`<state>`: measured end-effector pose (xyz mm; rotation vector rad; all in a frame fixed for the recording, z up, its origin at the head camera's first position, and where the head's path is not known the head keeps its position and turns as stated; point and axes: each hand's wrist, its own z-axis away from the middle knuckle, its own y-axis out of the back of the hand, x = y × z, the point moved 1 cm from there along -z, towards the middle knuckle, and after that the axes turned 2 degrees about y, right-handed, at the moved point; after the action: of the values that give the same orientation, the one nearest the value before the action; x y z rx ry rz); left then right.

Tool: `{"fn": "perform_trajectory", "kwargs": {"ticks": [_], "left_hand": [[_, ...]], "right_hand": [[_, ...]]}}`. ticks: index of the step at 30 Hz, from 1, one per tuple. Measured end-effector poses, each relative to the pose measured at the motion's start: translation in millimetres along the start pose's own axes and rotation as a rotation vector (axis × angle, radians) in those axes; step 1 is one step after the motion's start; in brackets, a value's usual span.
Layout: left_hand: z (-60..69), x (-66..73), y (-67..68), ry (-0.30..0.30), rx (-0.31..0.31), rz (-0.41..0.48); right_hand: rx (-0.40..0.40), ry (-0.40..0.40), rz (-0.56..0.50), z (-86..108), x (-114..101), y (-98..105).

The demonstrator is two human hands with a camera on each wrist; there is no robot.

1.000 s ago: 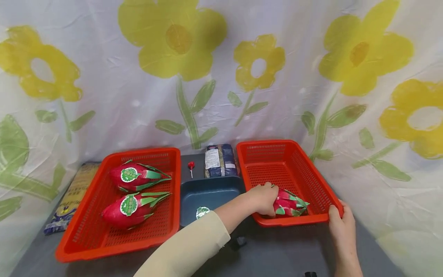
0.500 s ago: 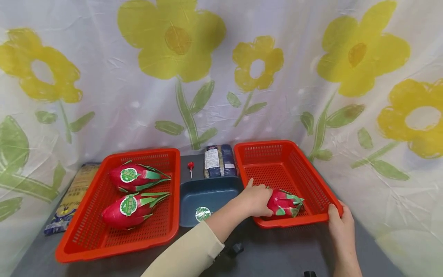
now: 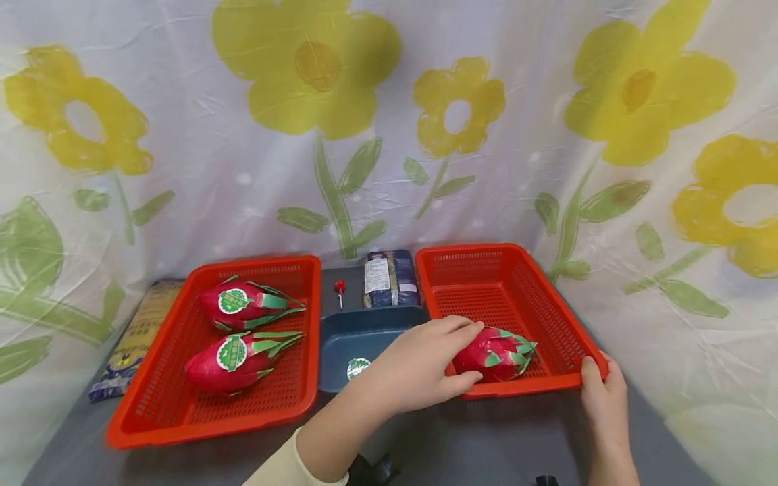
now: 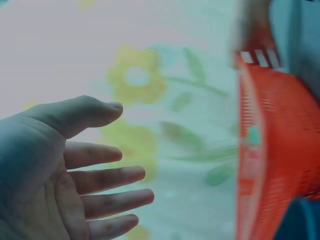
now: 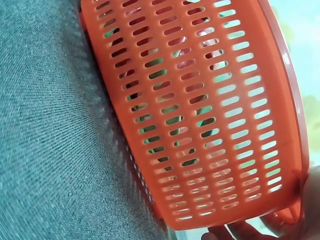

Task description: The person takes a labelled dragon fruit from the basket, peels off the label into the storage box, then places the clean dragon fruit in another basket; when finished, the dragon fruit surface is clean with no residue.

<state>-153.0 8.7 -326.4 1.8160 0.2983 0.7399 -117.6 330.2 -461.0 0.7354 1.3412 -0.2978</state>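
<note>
A pink dragon fruit (image 3: pixel 498 352) with green leaf tips lies near the front of the right red basket (image 3: pixel 535 386). My left hand (image 3: pixel 416 371) is over that basket's front left edge, beside the fruit. In the left wrist view the left hand (image 4: pixel 65 180) has its fingers extended and apart, holding nothing. My right hand (image 3: pixel 608 405) grips the basket's front right corner. The right wrist view shows part of the right hand (image 5: pixel 310 215) at the basket's rim, and bits of pink and green through the slotted wall (image 5: pixel 190 130).
Two stickered dragon fruits (image 3: pixel 234 361) lie in the left red basket (image 3: pixel 200 432). Between the baskets stands a dark blue tray (image 3: pixel 340 337) with a green-and-white sticker (image 3: pixel 357 367). Behind it are a lollipop (image 3: pixel 340 289) and a dark packet (image 3: pixel 391 278). A yellow packet (image 3: pixel 142 331) lies far left.
My left hand has come off the dragon fruit, drawing back to the left, and its fingers have straightened. The fruit has shifted slightly left in the basket. The right hand keeps its grip.
</note>
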Motion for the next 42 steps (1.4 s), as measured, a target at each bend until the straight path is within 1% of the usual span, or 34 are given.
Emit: {"fn": "perform_trajectory", "kwargs": {"ticks": [3,5,8,10,11,13,14,16,18,20,21,22,24,26,29,31,32,34,36,38,39,40,42], "left_hand": [[26.5,4.3,21.2,-0.029,0.133,-0.018],[46.0,2.8,33.8,-0.054,0.245,-0.032],[76.0,-2.8,50.2,-0.079,0.411,-0.053],[93.7,-6.3,58.6,-0.066,0.497,-0.085],[101.7,-7.7,62.2,-0.049,0.525,-0.102],[117.0,-10.7,67.8,0.000,0.561,-0.139],[124.5,-12.3,70.0,0.034,0.572,-0.153],[139.9,-16.8,71.5,0.101,0.597,-0.170],[155.9,-23.2,69.7,0.167,0.640,-0.192],[172.5,-31.8,66.0,0.226,0.702,-0.195],[180.5,-37.3,63.4,0.249,0.743,-0.199],[188.9,-43.3,60.9,0.280,0.778,-0.196],[204.5,-58.6,55.2,0.310,0.872,-0.201],[220.2,-75.0,50.1,0.352,0.944,-0.204],[242.2,-100.7,41.9,0.447,1.024,-0.229],[256.9,-116.2,35.7,0.552,1.033,-0.243],[263.6,-123.8,31.9,0.617,1.037,-0.251],[277.2,-137.7,24.8,0.781,0.992,-0.234],[290.7,-151.0,16.7,0.965,0.903,-0.200],[302.0,-162.4,8.8,1.163,0.752,-0.142],[306.9,-167.5,4.8,1.242,0.684,-0.096],[310.5,-172.1,1.1,1.301,0.647,-0.059],[314.8,-178.3,-5.5,1.375,0.625,0.021]], "right_hand": [[-0.002,-0.007,0.005,-1.3,-1,-1],[-0.005,-0.017,0.009,-2.2,-2,-3],[-0.010,-0.007,0.003,-3.4,-2,-3],[-0.006,0.005,-0.006,-3.5,-3,-2],[-0.002,0.007,-0.012,-3.6,-3,-1],[0.008,0.009,-0.012,-3.8,-4,1],[0.012,0.012,-0.013,-4.1,-5,2],[0.014,0.009,-0.013,-4.8,-6,4],[0.013,0.006,-0.006,-5.2,-7,6],[0.014,0.001,-0.007,-5.6,-7,8],[0.017,-0.004,-0.006,-5.4,-8,8],[0.019,-0.009,-0.003,-5.1,-8,9],[0.020,-0.017,0.003,-4.3,-8,10],[0.018,-0.024,0.011,-3.2,-8,11],[0.025,-0.030,0.009,-1.6,-6,12],[0.029,-0.032,-0.006,-0.6,-5,11],[0.029,-0.035,-0.020,-0.1,-4,10],[0.031,-0.030,-0.036,0.1,-3,8],[0.030,-0.017,-0.031,0.1,-2,5],[0.031,0.000,-0.007,-0.7,-1,3],[0.035,0.007,0.008,-1.2,-1,2],[0.038,0.009,0.024,-1.7,-1,1],[0.042,0.007,0.037,-2.4,-1,0]]}}
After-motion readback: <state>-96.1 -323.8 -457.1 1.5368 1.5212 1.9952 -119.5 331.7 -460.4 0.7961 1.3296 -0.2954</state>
